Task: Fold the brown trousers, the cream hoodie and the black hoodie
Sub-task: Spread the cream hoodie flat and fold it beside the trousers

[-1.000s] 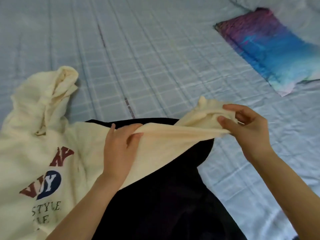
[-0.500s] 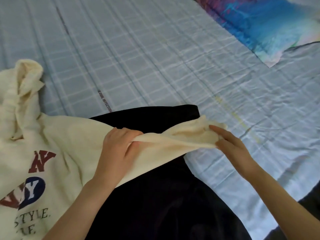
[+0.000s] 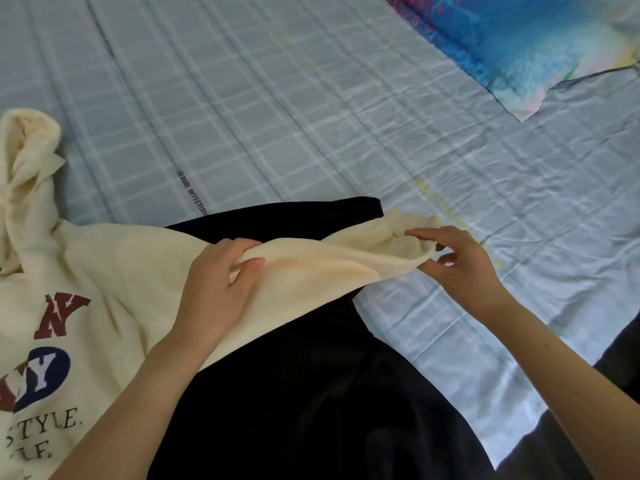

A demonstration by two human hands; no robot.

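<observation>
Gripping mid-sleeve of cream hoodie (image 3: 86, 271), spread left of black hoodie (image 3: 311, 393), in curled left hand (image 3: 218, 289) above black hoodie's top edge. Touching cuff with right hand (image 3: 457, 265), fingers loosely spread, just right of black hoodie.

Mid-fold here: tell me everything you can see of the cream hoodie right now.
The cream hoodie, soft fleecy fabric, lies front up on the blue checked bedsheet at the left. Its print shows maroon letters, a navy oval and dark "STYLE" lettering. The hood sits bunched at the top left. One sleeve stretches rightward, raised over the black garment: the left hand grips it mid-length, and the fingers of the right hand touch its cuff.
</observation>
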